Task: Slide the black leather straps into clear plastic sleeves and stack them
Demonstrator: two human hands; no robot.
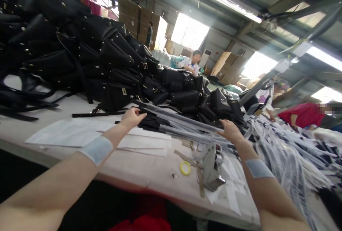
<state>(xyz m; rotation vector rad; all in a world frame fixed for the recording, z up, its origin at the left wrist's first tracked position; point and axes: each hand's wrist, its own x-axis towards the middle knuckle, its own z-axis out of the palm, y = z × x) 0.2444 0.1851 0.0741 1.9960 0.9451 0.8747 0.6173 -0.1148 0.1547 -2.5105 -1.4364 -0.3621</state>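
Observation:
My left hand (133,117) is closed in a pinch at the left end of a pile of black straps (155,121). My right hand (232,131) is closed at the right end of a long strap in a clear plastic sleeve (184,119). This sleeved strap stretches between my two hands, over other sleeved straps lying on the table. White paper sheets (66,133) lie beneath my left forearm. Below and left of my right hand stands a metal tape dispenser (213,168), with a yellow tape ring (185,168) beside it.
Black leather bags (107,46) are heaped along the back of the table (128,168). Loose black straps (24,99) lie at the left. A large heap of plastic-sleeved straps (288,152) fills the right. Other people (304,115) work beyond it. Cardboard boxes (227,65) stand behind.

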